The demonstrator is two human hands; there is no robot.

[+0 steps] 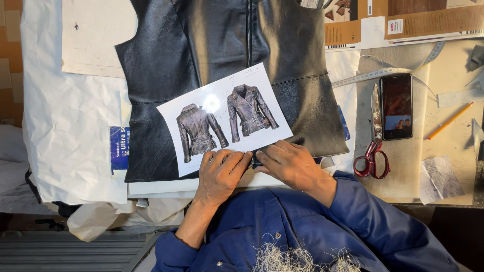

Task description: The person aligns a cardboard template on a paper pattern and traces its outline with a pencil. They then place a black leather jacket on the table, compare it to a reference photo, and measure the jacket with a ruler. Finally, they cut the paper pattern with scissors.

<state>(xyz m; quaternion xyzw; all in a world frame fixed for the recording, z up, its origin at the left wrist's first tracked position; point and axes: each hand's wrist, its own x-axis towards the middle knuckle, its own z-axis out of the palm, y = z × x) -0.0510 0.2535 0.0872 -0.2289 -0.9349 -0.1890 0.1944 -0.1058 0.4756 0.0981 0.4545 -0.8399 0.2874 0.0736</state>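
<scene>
A black leather vest body [227,45] with a centre zip lies flat on the table. On its lower part rests a glossy printed photo [224,118] showing the back and front of a dark leather jacket. My left hand [220,174] and my right hand [290,163] meet at the photo's near edge, fingertips together on the hem of the leather just below it. Both hands pinch the leather edge between them. Blue sleeves cover my arms.
Crumpled white paper [65,126] covers the table's left side. To the right lie red-handled scissors [372,151], a lit phone [396,106], a measuring tape [383,73], an orange pencil [450,120] and paper scraps [441,176]. Cardboard pieces [428,20] sit at the back right.
</scene>
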